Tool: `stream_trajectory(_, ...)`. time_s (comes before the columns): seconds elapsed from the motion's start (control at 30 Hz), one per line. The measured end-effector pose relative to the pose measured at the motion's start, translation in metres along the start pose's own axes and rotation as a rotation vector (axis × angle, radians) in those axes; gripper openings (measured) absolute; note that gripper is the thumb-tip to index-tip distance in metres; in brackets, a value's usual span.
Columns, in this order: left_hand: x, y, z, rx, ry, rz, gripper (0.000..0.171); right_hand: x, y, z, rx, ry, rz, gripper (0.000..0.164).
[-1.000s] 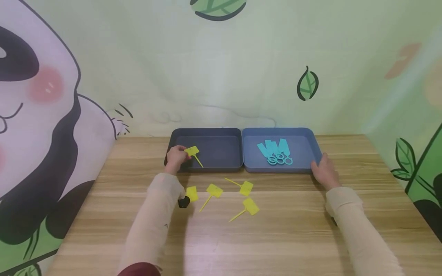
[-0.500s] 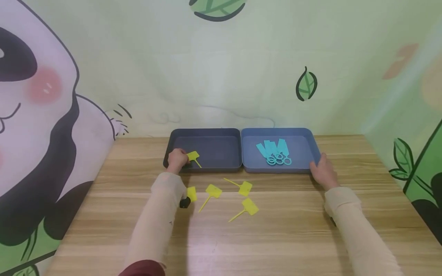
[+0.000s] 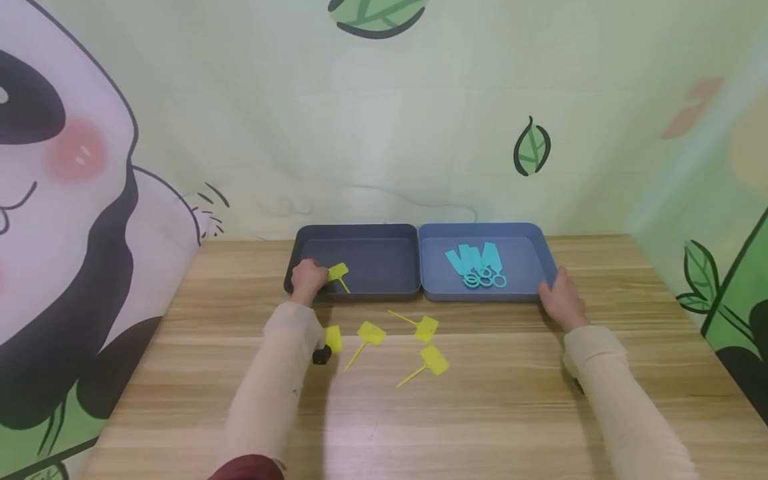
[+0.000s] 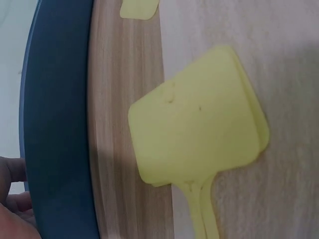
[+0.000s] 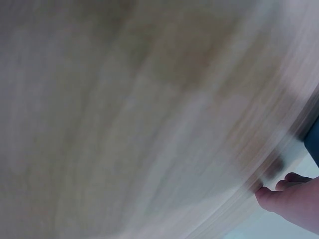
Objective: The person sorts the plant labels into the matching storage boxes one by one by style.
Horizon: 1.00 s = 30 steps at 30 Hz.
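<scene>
My left hand [image 3: 309, 277] reaches into the dark grey tray [image 3: 384, 295], its fingertips pinching a yellow T-shaped plant label [image 3: 338, 271] low over the tray floor. In the left wrist view the tray wall [image 4: 60, 119] partly hides that hand. My right hand [image 3: 564, 300] grips the front right corner of the blue tray [image 3: 522, 267]; in the right wrist view its fingers [image 5: 286, 191] show beside the tray's corner. Inside the blue tray lies a bunch of turquoise tags with ring ends [image 3: 480, 263].
Several yellow plant labels lie on the wooden table [image 3: 480, 413] before the trays: one by the left sleeve [image 3: 333, 339], others farther right [image 3: 372, 333]. The left wrist view shows two stacked labels [image 4: 199, 114]. A patterned wall [image 3: 384, 133] stands behind the trays.
My left hand has moved slightly right and down within the dark tray, carrying the yellow label lower. My right hand has stayed at the blue tray's corner.
</scene>
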State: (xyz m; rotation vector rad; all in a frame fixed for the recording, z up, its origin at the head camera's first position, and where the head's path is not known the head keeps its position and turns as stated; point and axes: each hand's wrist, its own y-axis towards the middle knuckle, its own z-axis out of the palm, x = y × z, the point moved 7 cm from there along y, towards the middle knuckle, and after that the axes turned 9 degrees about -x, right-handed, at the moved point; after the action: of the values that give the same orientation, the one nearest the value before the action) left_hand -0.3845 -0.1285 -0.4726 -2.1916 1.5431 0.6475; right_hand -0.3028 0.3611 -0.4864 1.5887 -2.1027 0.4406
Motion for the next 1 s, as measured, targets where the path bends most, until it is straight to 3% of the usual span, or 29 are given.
stream_trajectory(0.33, -0.007, -0.006, -0.01, 0.029, -0.088, 0.107, 0.038, -0.001, -0.002, -0.002, -0.004, -0.007, -0.006, 0.066)
stream_trajectory(0.63, -0.016, -0.019, -0.023, 0.037, -0.134, 0.214, 0.026, -0.002, -0.001, 0.001, -0.006, -0.015, -0.007, 0.067)
stream_trajectory(0.83, -0.028, -0.037, -0.028, 0.152, -0.089, 0.318, 0.019, -0.001, 0.0, 0.0, -0.005, -0.018, -0.004, 0.067)
stream_trajectory(1.0, -0.029, -0.051, -0.023, 0.264, -0.048, 0.385, 0.017, 0.0, 0.0, 0.001, 0.01, -0.015, 0.009, 0.068)
